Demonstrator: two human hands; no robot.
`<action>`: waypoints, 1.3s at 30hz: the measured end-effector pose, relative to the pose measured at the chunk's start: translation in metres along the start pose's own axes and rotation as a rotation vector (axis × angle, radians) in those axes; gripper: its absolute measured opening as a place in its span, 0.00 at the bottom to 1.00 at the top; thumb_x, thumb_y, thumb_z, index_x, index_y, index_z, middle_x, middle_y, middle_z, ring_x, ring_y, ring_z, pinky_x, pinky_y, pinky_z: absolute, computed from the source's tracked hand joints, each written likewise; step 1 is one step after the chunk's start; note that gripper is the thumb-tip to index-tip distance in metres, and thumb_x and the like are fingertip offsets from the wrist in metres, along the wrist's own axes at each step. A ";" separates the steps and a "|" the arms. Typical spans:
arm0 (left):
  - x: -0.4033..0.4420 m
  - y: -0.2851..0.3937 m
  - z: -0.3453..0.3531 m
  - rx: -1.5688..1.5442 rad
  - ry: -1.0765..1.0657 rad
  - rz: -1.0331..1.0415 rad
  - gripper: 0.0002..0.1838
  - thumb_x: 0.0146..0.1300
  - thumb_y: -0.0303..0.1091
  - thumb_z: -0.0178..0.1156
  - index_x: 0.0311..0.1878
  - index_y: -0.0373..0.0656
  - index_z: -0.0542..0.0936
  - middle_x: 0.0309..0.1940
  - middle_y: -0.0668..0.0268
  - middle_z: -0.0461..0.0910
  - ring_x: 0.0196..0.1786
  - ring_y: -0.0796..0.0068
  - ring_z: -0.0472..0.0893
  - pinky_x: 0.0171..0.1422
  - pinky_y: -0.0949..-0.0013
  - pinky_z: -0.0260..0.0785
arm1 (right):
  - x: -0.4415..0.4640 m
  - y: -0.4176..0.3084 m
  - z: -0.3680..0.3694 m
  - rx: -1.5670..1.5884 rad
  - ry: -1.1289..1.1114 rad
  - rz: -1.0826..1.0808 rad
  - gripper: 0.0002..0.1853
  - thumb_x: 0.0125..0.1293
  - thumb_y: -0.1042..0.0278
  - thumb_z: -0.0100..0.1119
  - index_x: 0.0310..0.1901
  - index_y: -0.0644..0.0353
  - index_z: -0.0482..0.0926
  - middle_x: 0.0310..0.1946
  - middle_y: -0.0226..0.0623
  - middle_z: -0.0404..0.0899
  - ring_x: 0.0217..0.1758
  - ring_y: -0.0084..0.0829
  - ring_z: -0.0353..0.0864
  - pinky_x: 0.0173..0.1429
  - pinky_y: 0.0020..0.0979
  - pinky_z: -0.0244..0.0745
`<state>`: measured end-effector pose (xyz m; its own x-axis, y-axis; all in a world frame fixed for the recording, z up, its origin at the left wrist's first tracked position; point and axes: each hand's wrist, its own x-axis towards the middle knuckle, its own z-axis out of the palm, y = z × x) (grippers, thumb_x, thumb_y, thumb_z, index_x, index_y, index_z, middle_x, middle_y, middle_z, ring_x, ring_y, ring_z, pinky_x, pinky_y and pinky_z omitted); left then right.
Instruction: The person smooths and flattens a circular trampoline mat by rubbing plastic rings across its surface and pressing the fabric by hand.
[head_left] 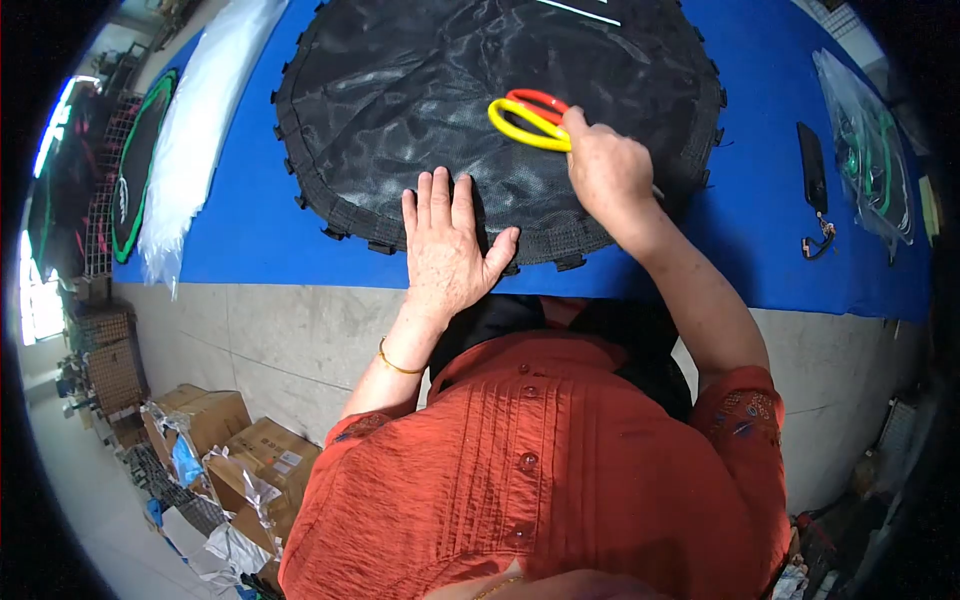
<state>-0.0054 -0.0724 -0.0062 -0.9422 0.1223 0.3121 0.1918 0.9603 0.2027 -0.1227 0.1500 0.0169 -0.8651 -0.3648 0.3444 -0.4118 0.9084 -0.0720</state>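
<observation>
A round black mesh mat (400, 110) with tabs along its rim lies on a blue-covered table (235, 240). My left hand (445, 245) rests flat on the mat's near edge, fingers spread. Scissors with one red and one yellow handle loop (520, 128) are in my right hand (612, 175), which is closed around them above the right part of the mat. Most of the blades are hidden by that hand.
Clear plastic sheeting (200, 130) and a green-edged black oval piece (140, 170) lie at left. On the right are a black phone-like object (812, 165) and a plastic bag with green-edged pieces (870, 150). Cardboard boxes (265, 455) stand on the floor at lower left.
</observation>
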 end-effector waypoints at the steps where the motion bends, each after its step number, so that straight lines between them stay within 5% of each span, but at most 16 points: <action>1: 0.000 0.000 0.000 -0.004 0.004 0.001 0.48 0.71 0.62 0.67 0.80 0.32 0.70 0.79 0.35 0.69 0.84 0.33 0.64 0.89 0.32 0.49 | -0.004 -0.006 -0.003 -0.010 -0.043 0.016 0.19 0.72 0.69 0.60 0.62 0.60 0.83 0.32 0.42 0.90 0.32 0.44 0.94 0.35 0.43 0.89; 5: -0.001 -0.001 0.001 0.005 -0.005 -0.002 0.48 0.71 0.62 0.66 0.80 0.32 0.70 0.79 0.35 0.69 0.84 0.33 0.64 0.89 0.32 0.49 | -0.006 -0.002 -0.001 0.027 -0.034 0.013 0.18 0.73 0.69 0.59 0.61 0.61 0.82 0.32 0.43 0.90 0.32 0.45 0.94 0.36 0.43 0.89; 8: 0.000 0.000 0.001 0.009 0.001 0.003 0.48 0.71 0.63 0.66 0.80 0.32 0.70 0.79 0.35 0.69 0.84 0.33 0.64 0.89 0.33 0.49 | 0.007 0.009 0.009 -0.038 -0.024 0.082 0.19 0.70 0.67 0.68 0.61 0.53 0.82 0.30 0.40 0.88 0.31 0.45 0.92 0.35 0.46 0.88; 13: 0.000 0.000 0.001 0.014 -0.003 -0.003 0.48 0.71 0.63 0.66 0.80 0.32 0.70 0.79 0.35 0.69 0.84 0.33 0.64 0.89 0.33 0.50 | -0.011 -0.005 -0.002 -0.008 -0.022 0.018 0.12 0.71 0.67 0.67 0.54 0.54 0.81 0.30 0.41 0.88 0.31 0.48 0.92 0.33 0.47 0.87; 16: 0.000 0.000 0.000 0.014 -0.005 -0.002 0.48 0.71 0.63 0.66 0.80 0.32 0.70 0.79 0.36 0.69 0.84 0.33 0.64 0.89 0.33 0.50 | -0.001 0.007 0.001 -0.030 0.013 0.016 0.17 0.73 0.69 0.60 0.60 0.60 0.83 0.29 0.41 0.88 0.30 0.45 0.93 0.33 0.43 0.88; 17: -0.001 0.000 0.000 0.014 -0.006 0.000 0.48 0.71 0.63 0.66 0.80 0.32 0.70 0.79 0.36 0.69 0.84 0.33 0.64 0.89 0.33 0.50 | 0.006 0.010 0.006 0.015 -0.005 0.097 0.12 0.71 0.67 0.67 0.54 0.53 0.80 0.31 0.43 0.88 0.34 0.51 0.92 0.37 0.49 0.87; 21: 0.000 0.000 0.000 0.017 -0.004 0.005 0.48 0.71 0.63 0.66 0.80 0.32 0.70 0.79 0.35 0.69 0.84 0.33 0.65 0.89 0.33 0.50 | -0.005 0.002 -0.002 0.038 -0.053 0.058 0.13 0.70 0.68 0.68 0.55 0.52 0.81 0.31 0.42 0.88 0.34 0.50 0.92 0.38 0.49 0.88; 24: 0.001 0.000 0.001 0.012 -0.003 0.000 0.48 0.71 0.62 0.66 0.80 0.32 0.70 0.79 0.35 0.69 0.84 0.33 0.65 0.89 0.33 0.50 | -0.015 -0.004 -0.006 -0.011 -0.031 -0.009 0.17 0.73 0.68 0.60 0.61 0.59 0.83 0.31 0.42 0.89 0.30 0.45 0.93 0.35 0.45 0.88; 31: 0.000 -0.001 0.003 0.020 0.004 0.007 0.49 0.70 0.63 0.67 0.80 0.32 0.70 0.79 0.36 0.69 0.84 0.33 0.65 0.90 0.33 0.50 | -0.010 -0.003 -0.006 0.051 -0.028 0.048 0.11 0.72 0.67 0.67 0.54 0.53 0.80 0.31 0.43 0.87 0.33 0.50 0.92 0.37 0.49 0.87; 34: 0.000 0.000 0.001 0.011 -0.004 -0.002 0.49 0.69 0.62 0.68 0.80 0.32 0.71 0.79 0.36 0.69 0.84 0.33 0.65 0.90 0.33 0.50 | -0.034 -0.019 -0.025 0.033 -0.178 -0.015 0.20 0.74 0.69 0.60 0.65 0.60 0.81 0.34 0.44 0.89 0.32 0.46 0.93 0.38 0.45 0.88; 39: -0.001 -0.002 0.000 0.001 0.006 0.006 0.49 0.69 0.62 0.68 0.79 0.32 0.71 0.79 0.36 0.69 0.84 0.34 0.64 0.89 0.32 0.50 | -0.052 -0.015 -0.034 0.125 -0.207 0.023 0.20 0.75 0.67 0.61 0.66 0.57 0.81 0.35 0.44 0.89 0.35 0.48 0.93 0.39 0.47 0.88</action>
<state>-0.0050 -0.0739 -0.0070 -0.9395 0.1262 0.3184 0.1965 0.9600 0.1996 -0.0621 0.1625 0.0320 -0.9094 -0.3904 0.1432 -0.4128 0.8892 -0.1974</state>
